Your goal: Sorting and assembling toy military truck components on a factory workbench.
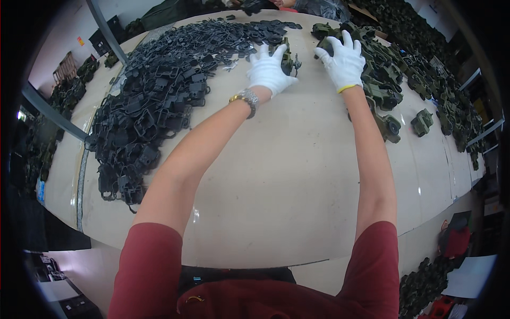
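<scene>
Both my hands wear white gloves and reach toward the far part of the pale table. My left hand has its fingers spread at the edge of the dark parts. Just right of it stands an olive-green toy vehicle body with a thin axle-like piece beside it, partly hidden by the hand. My right hand, fingers apart, is at the near left edge of a heap of olive-green toy vehicle bodies. One green body shows between its thumb and forefinger; whether they touch it I cannot tell.
A big pile of dark grey plastic frames covers the table's left side. A single green body lies apart at the right, near more green bodies along the edge. Grey metal posts rise at the left. Another person's hand shows at the far edge.
</scene>
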Demonstrator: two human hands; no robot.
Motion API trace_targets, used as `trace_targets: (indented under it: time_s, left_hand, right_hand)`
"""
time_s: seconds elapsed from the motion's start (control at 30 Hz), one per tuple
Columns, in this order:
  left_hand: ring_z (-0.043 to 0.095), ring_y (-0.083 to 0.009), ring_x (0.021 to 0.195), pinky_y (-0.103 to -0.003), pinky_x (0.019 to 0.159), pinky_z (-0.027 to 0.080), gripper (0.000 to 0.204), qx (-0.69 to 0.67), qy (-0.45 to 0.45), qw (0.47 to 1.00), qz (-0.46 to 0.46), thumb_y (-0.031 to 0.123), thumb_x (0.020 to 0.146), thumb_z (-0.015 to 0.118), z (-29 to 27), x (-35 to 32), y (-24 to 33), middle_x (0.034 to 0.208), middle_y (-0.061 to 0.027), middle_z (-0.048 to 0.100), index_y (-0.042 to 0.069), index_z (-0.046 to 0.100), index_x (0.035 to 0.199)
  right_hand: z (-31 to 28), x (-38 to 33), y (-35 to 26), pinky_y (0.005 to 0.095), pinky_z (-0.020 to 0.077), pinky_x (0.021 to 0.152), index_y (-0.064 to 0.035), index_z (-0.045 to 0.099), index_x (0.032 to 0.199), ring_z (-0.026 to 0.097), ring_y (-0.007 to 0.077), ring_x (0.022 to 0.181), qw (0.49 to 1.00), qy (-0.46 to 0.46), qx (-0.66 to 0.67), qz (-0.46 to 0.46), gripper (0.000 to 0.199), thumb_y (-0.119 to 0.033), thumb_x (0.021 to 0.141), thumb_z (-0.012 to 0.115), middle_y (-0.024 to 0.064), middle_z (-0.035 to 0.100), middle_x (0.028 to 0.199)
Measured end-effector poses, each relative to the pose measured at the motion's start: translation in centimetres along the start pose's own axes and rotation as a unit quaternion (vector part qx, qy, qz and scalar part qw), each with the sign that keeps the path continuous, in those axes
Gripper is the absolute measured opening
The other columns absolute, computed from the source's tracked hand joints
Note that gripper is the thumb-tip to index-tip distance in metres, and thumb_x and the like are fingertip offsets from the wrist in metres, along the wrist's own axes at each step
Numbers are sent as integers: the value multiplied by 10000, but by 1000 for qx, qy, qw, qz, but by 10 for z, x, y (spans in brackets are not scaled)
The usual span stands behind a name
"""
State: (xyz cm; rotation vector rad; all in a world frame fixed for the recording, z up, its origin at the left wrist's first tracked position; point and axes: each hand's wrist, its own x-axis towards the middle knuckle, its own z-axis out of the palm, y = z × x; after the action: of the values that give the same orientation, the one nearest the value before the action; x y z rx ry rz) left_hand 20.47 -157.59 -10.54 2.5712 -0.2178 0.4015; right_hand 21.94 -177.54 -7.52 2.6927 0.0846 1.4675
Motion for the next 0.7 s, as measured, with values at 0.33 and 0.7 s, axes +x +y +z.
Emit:
trace_targets:
  time_s: [0.33,0.7]
  left_hand:
    - [583,-471,1145,-467,986,510,549,-27,4,993,111,335,705,812,42,24,-30,1375,-227,513,225,661,1220]
    - [618,-253,1090,-364,980,490,534,-430,-102,896,33,164,710,767,-140,-205,-66,1171,-107,621,81,630,1219]
  right_hand:
    - [-57,-50,-13,444,445,998,-114,741,1002,544,337,1206,985,-37,168,-3,216,-268,851,726,106,626,1296]
    - [-111,-77,-74,362,439,1012,-107,684,1239,549,247,1207,794,-226,546,141,398,-366,941,645,83,619,1329]
